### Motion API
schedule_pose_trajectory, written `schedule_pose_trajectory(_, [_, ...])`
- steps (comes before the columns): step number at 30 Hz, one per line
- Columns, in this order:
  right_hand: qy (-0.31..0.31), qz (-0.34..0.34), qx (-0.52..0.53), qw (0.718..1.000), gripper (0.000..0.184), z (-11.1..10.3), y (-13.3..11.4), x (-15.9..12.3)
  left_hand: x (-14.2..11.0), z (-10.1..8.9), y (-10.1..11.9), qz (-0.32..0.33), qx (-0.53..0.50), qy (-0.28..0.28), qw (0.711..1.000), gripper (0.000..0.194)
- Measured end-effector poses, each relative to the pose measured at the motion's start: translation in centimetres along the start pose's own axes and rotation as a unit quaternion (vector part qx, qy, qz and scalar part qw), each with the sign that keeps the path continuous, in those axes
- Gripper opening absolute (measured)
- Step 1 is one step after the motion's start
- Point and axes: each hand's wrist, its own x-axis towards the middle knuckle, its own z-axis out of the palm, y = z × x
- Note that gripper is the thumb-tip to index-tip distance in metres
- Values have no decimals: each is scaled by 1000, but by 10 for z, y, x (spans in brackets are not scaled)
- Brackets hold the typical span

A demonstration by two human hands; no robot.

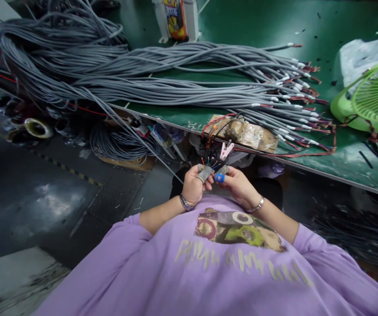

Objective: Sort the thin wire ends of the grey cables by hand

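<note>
My left hand (196,183) and my right hand (235,183) are held close together just below the edge of the green table (261,26). Both wear finger cots, grey on the left, blue and grey on the right. Their fingertips pinch the thin coloured wires (211,163) at the end of a grey cable that runs off to the left. A pink clip (226,150) hangs just above the hands. Behind it a taped brown block (246,133) sits on the table edge.
A large bundle of grey cables (149,77) with stripped ends (302,94) lies across the table. A green fan (371,96) stands at the right, a plastic bag behind it. More cable coils (119,142) and a tape roll (37,128) lie under the table at left.
</note>
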Motion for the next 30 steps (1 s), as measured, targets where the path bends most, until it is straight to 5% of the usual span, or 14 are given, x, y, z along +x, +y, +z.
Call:
schedule_pose_trajectory(3, [-37,10,-29,999,38,-9,-1,1,-1,0,1,-3,-1,0,1000,35])
schedule_pose_trajectory(7, [-6,-11,5,1000,39,-17,-4,7,-1,2,1,-7,5,-8,1000,36])
schedule_pose_trajectory(17, [19,-80,-19,996,32,-4,-6,13,-2,1,-5,-10,30,-41,999,37])
schedule_pose_trajectory(23, [52,-33,60,996,35,1,-3,14,-3,4,-2,-3,19,-30,999,36])
schedule_pose_trajectory(30, [111,19,151,982,29,-21,-12,23,-4,4,11,-48,7,-34,998,35])
